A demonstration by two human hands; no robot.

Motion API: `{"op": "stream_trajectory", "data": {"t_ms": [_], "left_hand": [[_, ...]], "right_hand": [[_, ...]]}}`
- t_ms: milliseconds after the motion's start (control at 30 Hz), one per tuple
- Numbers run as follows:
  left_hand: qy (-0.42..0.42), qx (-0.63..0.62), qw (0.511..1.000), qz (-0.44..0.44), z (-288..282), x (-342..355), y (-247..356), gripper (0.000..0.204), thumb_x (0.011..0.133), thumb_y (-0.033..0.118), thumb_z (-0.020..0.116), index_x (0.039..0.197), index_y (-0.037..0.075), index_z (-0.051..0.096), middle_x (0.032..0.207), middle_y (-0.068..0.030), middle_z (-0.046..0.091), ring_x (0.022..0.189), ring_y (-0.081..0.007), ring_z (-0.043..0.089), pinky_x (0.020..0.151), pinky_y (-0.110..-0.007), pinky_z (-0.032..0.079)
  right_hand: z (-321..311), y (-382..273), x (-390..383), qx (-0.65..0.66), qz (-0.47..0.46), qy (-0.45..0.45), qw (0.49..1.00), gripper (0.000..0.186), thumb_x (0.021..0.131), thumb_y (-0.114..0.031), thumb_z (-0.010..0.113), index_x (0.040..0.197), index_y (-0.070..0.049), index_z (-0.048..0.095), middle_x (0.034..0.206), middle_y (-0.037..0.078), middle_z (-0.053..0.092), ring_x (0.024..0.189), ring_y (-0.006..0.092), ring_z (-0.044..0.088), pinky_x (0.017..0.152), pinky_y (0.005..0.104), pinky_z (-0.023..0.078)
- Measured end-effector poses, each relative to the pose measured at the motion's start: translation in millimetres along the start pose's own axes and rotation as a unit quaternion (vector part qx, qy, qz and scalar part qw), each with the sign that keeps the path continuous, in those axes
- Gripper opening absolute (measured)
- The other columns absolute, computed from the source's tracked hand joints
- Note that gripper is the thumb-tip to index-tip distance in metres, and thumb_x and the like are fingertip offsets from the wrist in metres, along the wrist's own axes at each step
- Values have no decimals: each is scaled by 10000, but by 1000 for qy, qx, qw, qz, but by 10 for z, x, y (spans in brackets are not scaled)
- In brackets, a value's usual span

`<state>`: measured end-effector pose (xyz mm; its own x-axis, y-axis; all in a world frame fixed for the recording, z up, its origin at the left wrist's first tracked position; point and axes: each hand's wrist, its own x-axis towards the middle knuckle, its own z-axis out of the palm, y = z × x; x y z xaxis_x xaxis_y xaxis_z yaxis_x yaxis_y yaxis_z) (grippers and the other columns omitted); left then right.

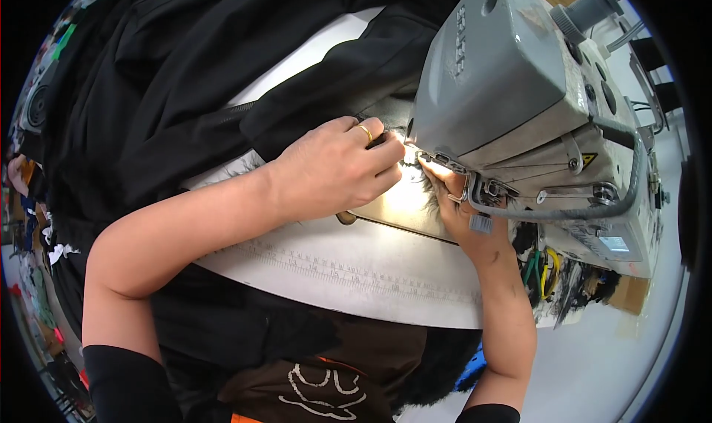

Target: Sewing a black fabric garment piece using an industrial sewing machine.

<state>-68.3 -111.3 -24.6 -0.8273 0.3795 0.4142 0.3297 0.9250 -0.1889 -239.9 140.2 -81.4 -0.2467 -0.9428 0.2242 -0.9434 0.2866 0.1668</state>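
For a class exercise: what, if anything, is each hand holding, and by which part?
The left hand seems to pinch black fabric by the part beside the sewing machine; whether the right hand holds anything cannot be told.

Blk slvs (127,382), gold ring (365,132)

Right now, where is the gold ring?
In the head view, the gold ring is above centre, worn on the left hand, left of the grey sewing machine.
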Motion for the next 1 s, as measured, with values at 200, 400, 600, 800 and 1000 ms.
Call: {"op": "stream_trajectory", "data": {"t_ms": [200, 400, 600, 800, 1000], "left_hand": [[-18, 36, 999, 14, -41, 14, 39, 227, 831, 155, 714, 999, 4, 744, 1070, -91, 634, 1032, -254, 674, 738, -317, 574], [-35, 71, 997, 16, -42, 28, 32, 257, 857, 149, 719, 1051, -16, 750, 1123, -112, 647, 1035, -264, 680, 720, -308, 584], [-36, 76, 996, 0, -52, 21, 41, 212, 850, 138, 734, 1007, -5, 737, 1134, -119, 645, 1045, -266, 685, 737, -306, 603], [-24, 30, 998, -45, -19, -30, 29, 185, 780, 123, 752, 919, 32, 669, 1101, -92, 640, 1044, -264, 683, 737, -317, 627], [28, -19, 996, -84, 19, -121, 8, 217, 778, 92, 725, 970, 43, 637, 1078, -84, 644, 1046, -245, 678, 765, -326, 634]], "right_hand": [[-231, -118, 179, 49, 18, 55, 997, 238, 944, -186, 812, 1172, -247, 781, 993, -65, 759, 854, 145, 731, 790, 310, 568], [-299, -96, 234, 85, 18, 73, 994, 145, 928, -207, 846, 1062, -223, 793, 943, -32, 760, 816, 187, 739, 746, 339, 576], [-253, -124, 277, 117, 32, 115, 986, 123, 918, -215, 860, 1012, -189, 786, 975, -18, 775, 814, 183, 746, 744, 344, 578], [-161, -118, 217, 104, 53, 85, 990, 135, 928, -229, 849, 1044, -190, 790, 1002, -3, 782, 904, 200, 761, 783, 358, 585], [-129, 110, 78, 162, 111, -97, 976, 276, 930, -79, 785, 1194, -160, 801, 1075, 45, 787, 995, 263, 756, 839, 370, 579]]}}
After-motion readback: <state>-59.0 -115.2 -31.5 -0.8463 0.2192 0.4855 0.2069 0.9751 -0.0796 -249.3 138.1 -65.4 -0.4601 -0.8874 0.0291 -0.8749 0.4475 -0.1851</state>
